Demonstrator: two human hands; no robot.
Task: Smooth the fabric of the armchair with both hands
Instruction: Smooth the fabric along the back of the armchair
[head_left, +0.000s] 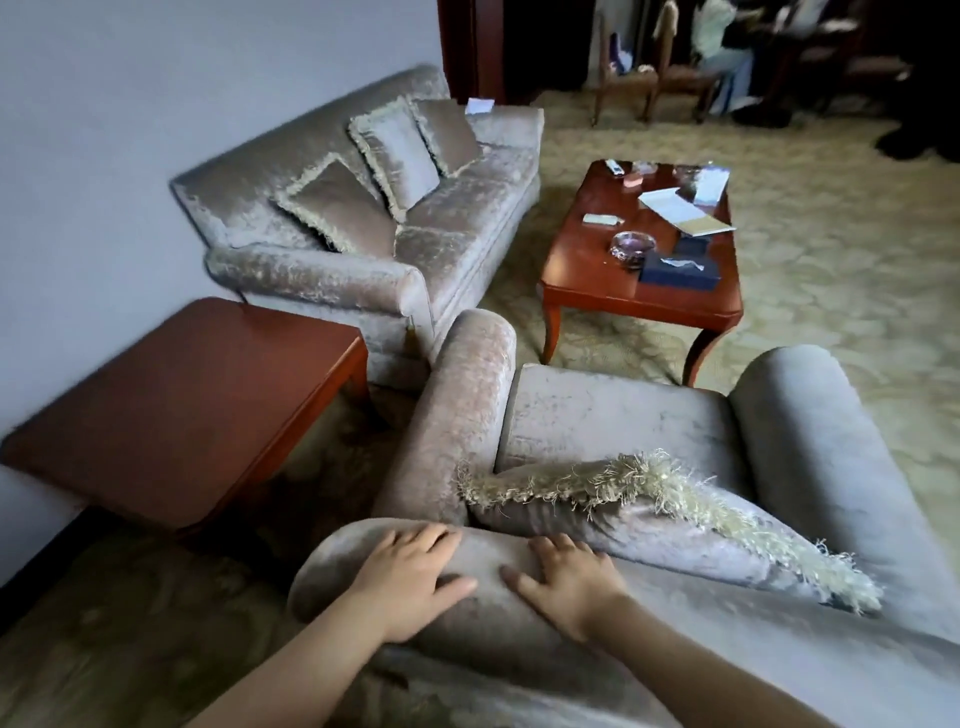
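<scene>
So from the head cam, the armchair (613, 415) is sitting right at the near edge of the scene, seen from behind its backrest, and it's wearing that silvery-grey crushed velvet that's catching the light in patches. Both hands are lying flat on the rounded top of the backrest: the left hand (410, 582) and the right hand (566, 587) are resting side by side, fingers spread open and gripping nothing, thumbs pointing toward each other. A fringed cushion (649, 514) is leaning on the seat just beyond them. Farther off, a matching sofa (457, 228) is sitting on the left, a coffee table (587, 270) on the right, and a side table (182, 405) near left.
</scene>
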